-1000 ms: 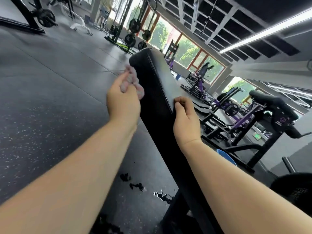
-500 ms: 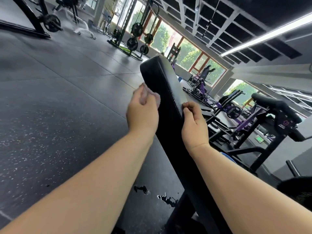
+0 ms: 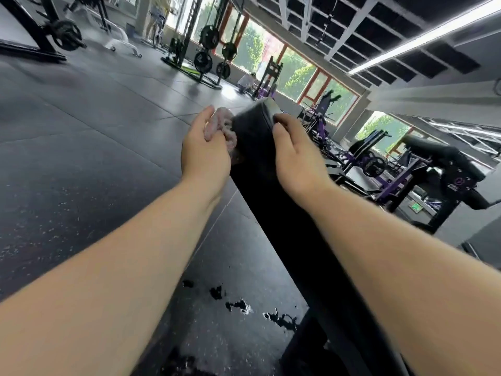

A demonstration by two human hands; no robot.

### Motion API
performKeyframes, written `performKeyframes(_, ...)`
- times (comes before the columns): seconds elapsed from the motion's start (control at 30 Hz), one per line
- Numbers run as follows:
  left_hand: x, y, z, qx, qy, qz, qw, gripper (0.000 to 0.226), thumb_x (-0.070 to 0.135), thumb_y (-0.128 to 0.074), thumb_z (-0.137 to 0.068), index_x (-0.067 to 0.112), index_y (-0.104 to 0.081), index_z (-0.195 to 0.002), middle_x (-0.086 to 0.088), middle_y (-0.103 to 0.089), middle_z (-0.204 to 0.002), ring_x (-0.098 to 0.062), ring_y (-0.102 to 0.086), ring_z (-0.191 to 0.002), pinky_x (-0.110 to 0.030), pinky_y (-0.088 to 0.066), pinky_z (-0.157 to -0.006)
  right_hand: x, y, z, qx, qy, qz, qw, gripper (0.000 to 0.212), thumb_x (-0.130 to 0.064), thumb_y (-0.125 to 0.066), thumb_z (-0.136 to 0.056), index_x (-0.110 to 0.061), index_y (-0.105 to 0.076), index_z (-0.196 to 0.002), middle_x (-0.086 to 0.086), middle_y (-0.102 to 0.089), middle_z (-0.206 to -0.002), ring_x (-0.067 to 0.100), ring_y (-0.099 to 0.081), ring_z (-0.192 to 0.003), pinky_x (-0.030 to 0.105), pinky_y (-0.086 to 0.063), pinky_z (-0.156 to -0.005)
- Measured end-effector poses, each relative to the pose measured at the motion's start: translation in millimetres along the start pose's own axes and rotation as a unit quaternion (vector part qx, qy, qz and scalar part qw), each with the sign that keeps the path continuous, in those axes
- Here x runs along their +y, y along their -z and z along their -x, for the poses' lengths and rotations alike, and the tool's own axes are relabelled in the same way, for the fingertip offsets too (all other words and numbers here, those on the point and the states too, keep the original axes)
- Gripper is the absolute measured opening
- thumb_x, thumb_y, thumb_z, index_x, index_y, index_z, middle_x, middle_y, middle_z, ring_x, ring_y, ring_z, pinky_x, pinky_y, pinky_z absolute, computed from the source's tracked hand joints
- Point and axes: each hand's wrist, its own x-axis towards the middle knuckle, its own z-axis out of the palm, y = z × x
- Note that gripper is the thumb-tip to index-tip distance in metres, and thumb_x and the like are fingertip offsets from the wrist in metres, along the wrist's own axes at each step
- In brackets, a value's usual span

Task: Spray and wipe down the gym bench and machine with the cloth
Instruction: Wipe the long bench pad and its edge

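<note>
Dark rubber floor (image 3: 81, 158) surrounds us. Our left hand (image 3: 204, 150) presses the pink cloth (image 3: 221, 128) against the bench (image 3: 271, 185) pad's left side near its far end; our right hand (image 3: 294, 156) grips the right edge, fingertips hidden. Beyond, purple machines (image 3: 379, 169) blur.

The left hand (image 3: 205, 153) presses a pink cloth (image 3: 221, 130) against the black bench pad (image 3: 253, 137); right hand (image 3: 294, 156) grips it.

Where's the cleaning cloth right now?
In the head view, just left of centre: the pinkish cloth is bunched in the left hand, pressed against the left side of the black bench pad.
</note>
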Motion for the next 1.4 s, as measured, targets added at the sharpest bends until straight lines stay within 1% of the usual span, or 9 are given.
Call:
performKeyframes(0.17, 0.0, -7.0, -29.2, -0.142, 0.169, 0.057, 0.974, 0.030, 0.001, -0.046, -0.098, 0.014, -0.066, -0.115, -0.004, -0.073, -0.091, -0.013, -0.064, -0.072, -0.024, -0.057, -0.068, 5.6, -13.5, 1.5, 0.047, 0.023, 0.003, 0.999, 0.038, -0.042, -0.036, -0.103, -0.031, -0.049, -0.136, -0.011, -0.059, -0.131, 0.013, -0.052, -0.121, 0.034, -0.041, -0.100)
performKeyframes(0.5, 14.7, 34.8, -11.7, -0.170, 0.076, 0.018, 0.982, 0.042, -0.013, -0.045, -0.085, 0.012, -0.073, -0.103, -0.008, -0.074, -0.092, -0.017, -0.068, -0.080, -0.028, -0.053, -0.073, 0.4, -12.2, 0.9, 0.036, 0.031, 0.021, 0.999, 0.042, -0.046, -0.033, -0.093, -0.030, -0.052, -0.127, -0.010, -0.059, -0.124, 0.016, -0.051, -0.121, 0.041, -0.040, -0.103)
performKeyframes(0.67, 10.4, 23.6, -31.3, -0.133, 0.138, 0.030, 0.981, 0.037, -0.016, -0.036, -0.089, 0.002, -0.065, -0.102, -0.012, -0.063, -0.078, -0.013, -0.060, -0.050, -0.019, -0.047, -0.046, -21.4, 10.3, -33.8, -0.079, -0.007, 0.052, 0.995, 0.019, -0.029, -0.033, -0.100, -0.022, -0.047, -0.110, 0.007, -0.055, -0.112, 0.027, -0.049, -0.104, 0.036, -0.035, -0.079)
performKeyframes(0.8, 13.6, -9.6, -41.6, -0.118, 0.180, 0.083, 0.973, 0.027, -0.004, -0.045, -0.096, 0.008, -0.066, -0.107, -0.007, -0.061, -0.086, -0.006, -0.054, -0.050, -0.011, -0.041, -0.043, -24.4, -7.1, -32.6, -0.028, -0.018, -0.001, 0.999, 0.022, -0.027, -0.031, -0.101, -0.028, -0.048, -0.114, 0.000, -0.058, -0.111, 0.021, -0.052, -0.102, 0.033, -0.036, -0.080)
performKeyframes(0.93, 9.4, -4.3, -44.9, -0.129, 0.172, 0.052, 0.975, 0.038, -0.007, -0.042, -0.092, 0.014, -0.070, -0.109, -0.009, -0.065, -0.080, -0.017, -0.055, -0.064, -0.022, -0.045, -0.062, -23.1, -10.3, -34.4, -0.009, -0.030, -0.038, 0.999, 0.016, -0.029, -0.035, -0.101, -0.034, -0.049, -0.108, -0.016, -0.056, -0.099, -0.003, -0.050, -0.089, 0.022, -0.036, -0.068)
performKeyframes(1.03, 9.1, 17.7, -31.4, -0.155, 0.140, 0.036, 0.977, 0.043, -0.011, -0.042, -0.090, 0.014, -0.070, -0.111, -0.005, -0.067, -0.080, -0.014, -0.055, -0.058, -0.017, -0.045, -0.049, -21.3, -12.2, -35.8, -0.006, -0.032, -0.036, 0.999, 0.013, -0.032, -0.036, -0.101, -0.034, -0.048, -0.107, -0.018, -0.054, -0.097, -0.007, -0.047, -0.091, 0.017, -0.035, -0.070)
performKeyframes(1.17, 13.8, 24.3, -22.2, -0.194, 0.118, 0.058, 0.972, 0.045, -0.015, -0.041, -0.088, 0.012, -0.072, -0.107, -0.017, -0.069, -0.095, -0.021, -0.058, -0.076, -0.031, -0.048, -0.072, -21.8, -12.7, -33.9, -0.007, -0.038, -0.035, 0.999, 0.015, -0.034, -0.035, -0.101, -0.034, -0.049, -0.108, -0.016, -0.056, -0.100, 0.006, -0.052, -0.096, 0.028, -0.038, -0.072)
performKeyframes(1.3, 9.5, 2.0, -37.4, -0.139, 0.161, 0.104, 0.972, 0.042, -0.017, -0.041, -0.090, 0.012, -0.070, -0.095, 0.001, -0.070, -0.083, -0.012, -0.062, -0.063, -0.017, -0.049, -0.049, -21.8, -14.5, -33.3, -0.010, -0.048, -0.034, 0.998, 0.016, -0.035, -0.034, -0.102, -0.037, -0.048, -0.109, -0.007, -0.059, -0.109, 0.017, -0.053, -0.104, 0.033, -0.036, -0.078)
performKeyframes(1.4, 9.0, -7.3, -46.7, -0.120, 0.189, 0.098, 0.970, 0.040, -0.015, -0.038, -0.093, 0.007, -0.069, -0.105, -0.007, -0.068, -0.098, -0.013, -0.060, -0.066, -0.023, -0.052, -0.058, -22.1, -14.2, -32.1, -0.006, -0.052, -0.041, 0.998, 0.017, -0.035, -0.035, -0.101, -0.037, -0.050, -0.109, -0.006, -0.060, -0.112, 0.017, -0.053, -0.107, 0.034, -0.037, -0.082)
